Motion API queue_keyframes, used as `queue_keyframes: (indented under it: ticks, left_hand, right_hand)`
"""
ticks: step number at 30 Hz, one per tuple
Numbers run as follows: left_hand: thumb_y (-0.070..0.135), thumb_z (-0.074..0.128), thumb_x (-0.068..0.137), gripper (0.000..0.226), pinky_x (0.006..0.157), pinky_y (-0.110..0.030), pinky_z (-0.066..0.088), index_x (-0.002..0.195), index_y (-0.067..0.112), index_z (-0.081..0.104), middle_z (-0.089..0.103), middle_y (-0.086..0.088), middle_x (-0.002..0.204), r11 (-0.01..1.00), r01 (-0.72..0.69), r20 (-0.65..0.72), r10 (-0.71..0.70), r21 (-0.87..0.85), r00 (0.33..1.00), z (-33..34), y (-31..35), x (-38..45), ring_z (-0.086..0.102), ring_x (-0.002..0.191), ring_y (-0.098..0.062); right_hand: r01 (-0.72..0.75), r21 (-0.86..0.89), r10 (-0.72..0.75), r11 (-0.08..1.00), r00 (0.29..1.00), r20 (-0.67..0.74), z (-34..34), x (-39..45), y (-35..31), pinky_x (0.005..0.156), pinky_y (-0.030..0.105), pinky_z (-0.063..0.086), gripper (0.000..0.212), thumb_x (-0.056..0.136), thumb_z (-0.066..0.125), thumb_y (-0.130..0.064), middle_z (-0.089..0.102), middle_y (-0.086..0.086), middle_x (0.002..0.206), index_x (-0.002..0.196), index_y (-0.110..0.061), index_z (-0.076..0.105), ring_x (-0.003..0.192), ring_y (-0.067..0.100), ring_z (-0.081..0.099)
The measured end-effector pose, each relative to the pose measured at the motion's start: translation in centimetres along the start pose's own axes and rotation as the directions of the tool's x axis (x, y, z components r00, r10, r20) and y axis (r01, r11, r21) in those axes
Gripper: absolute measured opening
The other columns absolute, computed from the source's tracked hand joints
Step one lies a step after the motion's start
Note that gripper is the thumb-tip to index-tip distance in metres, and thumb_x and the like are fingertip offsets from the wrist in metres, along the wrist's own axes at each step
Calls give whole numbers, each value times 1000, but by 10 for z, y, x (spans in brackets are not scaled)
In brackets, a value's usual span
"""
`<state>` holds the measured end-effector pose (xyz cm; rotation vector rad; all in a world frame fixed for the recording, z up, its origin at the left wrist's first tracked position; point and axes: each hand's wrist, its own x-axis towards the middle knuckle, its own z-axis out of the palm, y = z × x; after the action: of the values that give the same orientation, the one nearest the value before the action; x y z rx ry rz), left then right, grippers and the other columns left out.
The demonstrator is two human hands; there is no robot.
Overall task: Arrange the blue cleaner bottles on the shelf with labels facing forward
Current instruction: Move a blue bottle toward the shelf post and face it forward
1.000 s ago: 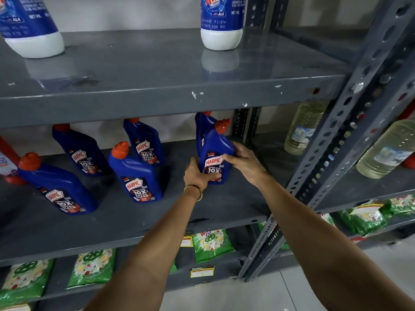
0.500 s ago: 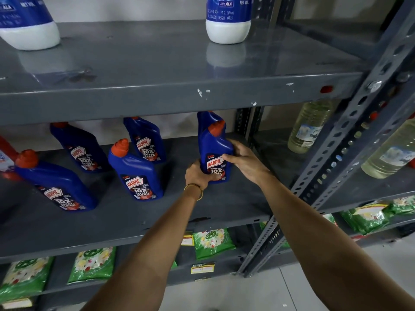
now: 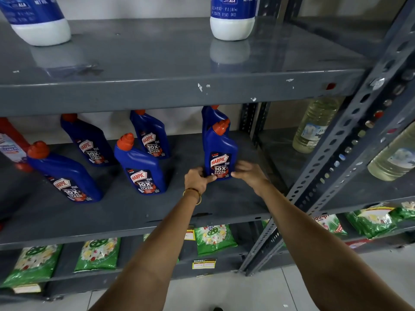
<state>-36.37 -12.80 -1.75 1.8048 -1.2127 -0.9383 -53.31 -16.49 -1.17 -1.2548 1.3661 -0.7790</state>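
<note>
Two bare hands hold a blue cleaner bottle (image 3: 220,151) upright on a grey metal shelf (image 3: 125,212).

The left hand (image 3: 197,179) pinches its lower left corner, thumb across the label; the right hand (image 3: 248,173) cups the lower right side. The label faces forward, another blue bottle (image 3: 210,115) directly behind.

Blue Harpic bottles w/ orange caps on the mid shelf: 6, incl. front-right one (image 3: 220,157) and one (image 3: 210,117) behind it. White-base blue-label bottles up top: 2. Pale clear bottles at right: 2. Red bottle far left: 1. Green packets below: approx. 8, some partly hidden. Hands: 2.
</note>
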Motion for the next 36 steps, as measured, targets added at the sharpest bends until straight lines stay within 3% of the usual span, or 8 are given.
queue_keyframes:
  ticks: [2,6,10,15,20,28,36]
  left_hand:
    - [20,79,69,46,89,-30,48,108,0,65,70,-18,108,1000,6,-3,-7,-10,1000,2,0,-2,65,101,-28]
    - [19,78,70,45,86,-27,47,108,0,64,70,-19,108,999,27,-18,-28,-34,999,5,2,-4,65,101,-30]
    - [18,76,72,44,92,-33,48,110,-1,63,69,-20,111,999,34,-40,-35,-25,999,8,2,-5,63,104,-30]
    - [21,74,75,41,90,-35,50,108,0,64,69,-19,109,999,35,-58,-36,-8,998,9,2,-9,64,102,-30]
    - [25,73,75,37,80,-30,48,102,1,66,71,-18,104,999,39,-76,-38,14,996,9,-2,-23,64,97,-29]
    - [24,77,71,40,91,-41,52,102,0,66,71,-18,105,998,54,-49,-55,-19,997,9,-13,-61,66,99,-30]
    - [25,76,72,44,91,-39,52,106,-1,64,70,-18,109,999,34,-26,-33,2,999,8,-16,-89,66,100,-30]
  right_hand:
    - [1,-2,-1,1000,999,-38,5,1,2,105,41,41,70,72,72,0,52,17,136,136,-2,41,124,27,51]
    - [58,-17,-58,998,998,-24,12,3,2,89,28,44,55,72,72,2,63,14,125,124,-6,55,104,16,59]
    - [73,-107,-76,992,997,-32,15,9,8,89,29,45,42,75,71,-4,67,14,117,116,-6,60,107,23,62]
    - [76,-121,-88,990,991,-98,17,9,15,87,26,44,40,77,71,-9,67,13,117,115,-5,61,97,14,59]
    - [113,-95,-122,989,987,-100,17,-6,22,91,32,48,42,77,70,-4,65,20,118,118,1,59,104,23,62]
    - [84,-124,-97,989,990,-106,14,-49,36,89,27,44,44,80,67,-6,62,17,124,122,0,55,106,19,59]
    - [128,-161,-145,979,984,-100,11,-81,44,86,27,45,33,80,67,-6,67,16,114,112,-1,61,101,18,61]
